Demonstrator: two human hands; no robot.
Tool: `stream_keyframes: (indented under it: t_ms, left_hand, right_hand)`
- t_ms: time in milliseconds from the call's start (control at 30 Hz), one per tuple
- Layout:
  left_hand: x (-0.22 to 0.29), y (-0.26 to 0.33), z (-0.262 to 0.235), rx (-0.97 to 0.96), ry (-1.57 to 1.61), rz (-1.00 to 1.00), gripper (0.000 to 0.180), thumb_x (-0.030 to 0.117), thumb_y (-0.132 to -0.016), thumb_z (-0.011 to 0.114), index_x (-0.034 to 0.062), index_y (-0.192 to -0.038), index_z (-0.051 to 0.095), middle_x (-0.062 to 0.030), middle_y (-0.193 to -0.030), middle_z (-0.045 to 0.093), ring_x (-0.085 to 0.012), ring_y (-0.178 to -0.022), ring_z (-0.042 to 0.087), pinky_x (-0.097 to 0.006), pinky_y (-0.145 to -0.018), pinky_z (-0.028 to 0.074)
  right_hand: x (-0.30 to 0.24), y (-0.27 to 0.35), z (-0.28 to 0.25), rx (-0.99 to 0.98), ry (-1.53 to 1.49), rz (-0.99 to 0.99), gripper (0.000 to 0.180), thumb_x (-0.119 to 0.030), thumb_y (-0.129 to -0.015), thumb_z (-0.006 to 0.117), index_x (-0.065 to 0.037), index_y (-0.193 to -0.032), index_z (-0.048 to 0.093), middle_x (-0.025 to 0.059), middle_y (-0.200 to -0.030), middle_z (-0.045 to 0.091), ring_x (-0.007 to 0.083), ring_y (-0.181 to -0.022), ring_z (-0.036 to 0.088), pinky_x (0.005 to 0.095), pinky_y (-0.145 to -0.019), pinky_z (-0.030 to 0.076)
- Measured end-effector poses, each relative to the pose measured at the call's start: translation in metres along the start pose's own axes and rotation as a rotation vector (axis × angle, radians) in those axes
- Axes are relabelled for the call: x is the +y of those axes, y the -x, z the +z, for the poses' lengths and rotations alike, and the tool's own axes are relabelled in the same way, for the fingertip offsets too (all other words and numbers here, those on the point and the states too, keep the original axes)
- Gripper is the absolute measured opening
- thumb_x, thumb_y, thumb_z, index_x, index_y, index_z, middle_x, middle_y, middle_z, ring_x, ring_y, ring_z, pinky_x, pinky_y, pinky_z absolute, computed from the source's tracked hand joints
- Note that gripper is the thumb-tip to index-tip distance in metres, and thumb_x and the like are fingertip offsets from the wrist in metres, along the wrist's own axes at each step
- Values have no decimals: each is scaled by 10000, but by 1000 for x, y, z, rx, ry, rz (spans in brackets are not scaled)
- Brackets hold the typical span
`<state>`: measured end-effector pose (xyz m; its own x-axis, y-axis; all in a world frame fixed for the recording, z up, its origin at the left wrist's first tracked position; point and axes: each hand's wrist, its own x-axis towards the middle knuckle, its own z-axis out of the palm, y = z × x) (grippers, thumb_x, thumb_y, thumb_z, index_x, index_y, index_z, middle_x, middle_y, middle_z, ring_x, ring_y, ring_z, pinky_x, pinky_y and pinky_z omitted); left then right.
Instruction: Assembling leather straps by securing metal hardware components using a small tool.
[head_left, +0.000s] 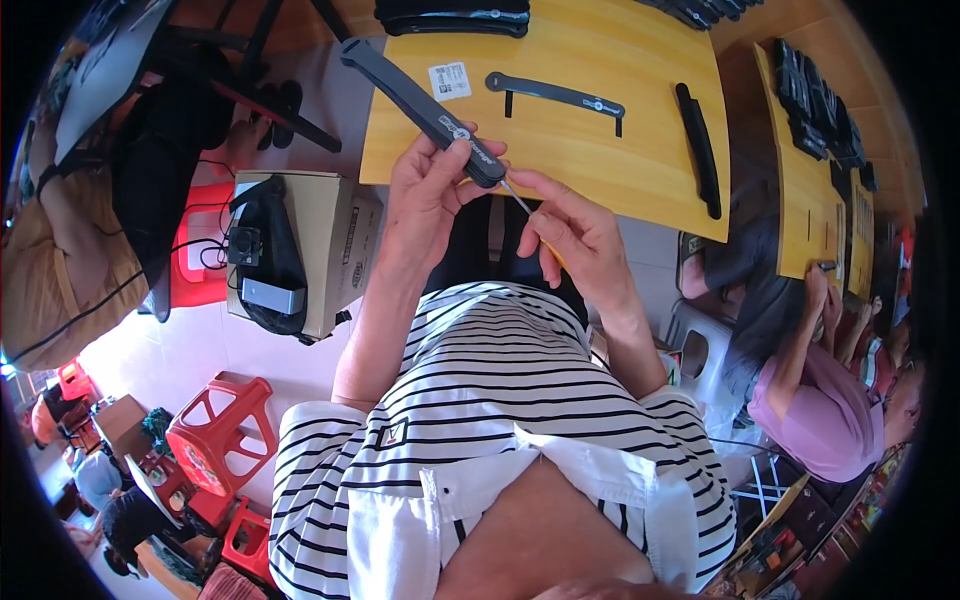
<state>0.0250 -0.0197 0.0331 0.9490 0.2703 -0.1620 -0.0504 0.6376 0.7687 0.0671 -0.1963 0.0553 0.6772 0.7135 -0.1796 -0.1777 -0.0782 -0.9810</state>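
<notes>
One dark strip point(395, 85) is pinched by the left grip point(425, 195), a thin tool point(518, 196) by the right grip point(582, 238), beside the yellow counter point(640, 175); left of the counter, a cardboard box point(322, 225) bears a black bag point(284, 258).

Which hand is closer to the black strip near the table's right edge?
Right. The right hand is left of the black strip, holding a thin tool; the left hand is farther left, holding a long dark piece.

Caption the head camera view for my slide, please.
Left hand holding a dark strip, right hand holding a thin tool at the strip's near end, beside a yellow table.
</notes>
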Motion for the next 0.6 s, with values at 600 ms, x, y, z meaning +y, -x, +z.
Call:
stream_keyframes:
  t_ms: [600]
  left_hand:
    - [-1, -2, 2, 14, -42, 70, 253, 156, -906, 522, -1, -1098, 469, -166, -969, 623, -207, -875, 640, -297, -764, 536]
  right_hand:
    - [3, -6, -2, -40, -237, 97, 366, -68, -900, 435, -48, -1264, 470, 58, -660, 564, 55, -389, 456, 169, -372, 368]
